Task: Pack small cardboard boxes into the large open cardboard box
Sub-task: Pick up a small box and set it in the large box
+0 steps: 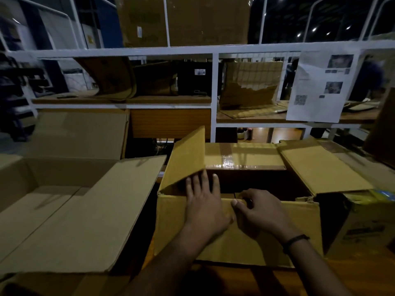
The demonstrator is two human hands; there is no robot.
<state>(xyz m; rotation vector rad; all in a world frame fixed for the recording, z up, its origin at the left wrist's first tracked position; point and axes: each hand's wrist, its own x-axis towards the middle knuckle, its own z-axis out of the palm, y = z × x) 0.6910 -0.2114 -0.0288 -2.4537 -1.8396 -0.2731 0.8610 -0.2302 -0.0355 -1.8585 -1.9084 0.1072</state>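
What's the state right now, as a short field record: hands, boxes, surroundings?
left hand: fingers straight, lying over the near rim of the centre box
right hand: fingers curled over the same rim, gripping it
centre box: flaps open, inside too dark to tell
left box: open, floor bare
right side: yellow printed box
behind: shelf, paper sheet hanging on it

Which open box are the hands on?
The middle box: the left hand lies flat on its near wall, the right hand grips its rim. The left box is untouched.
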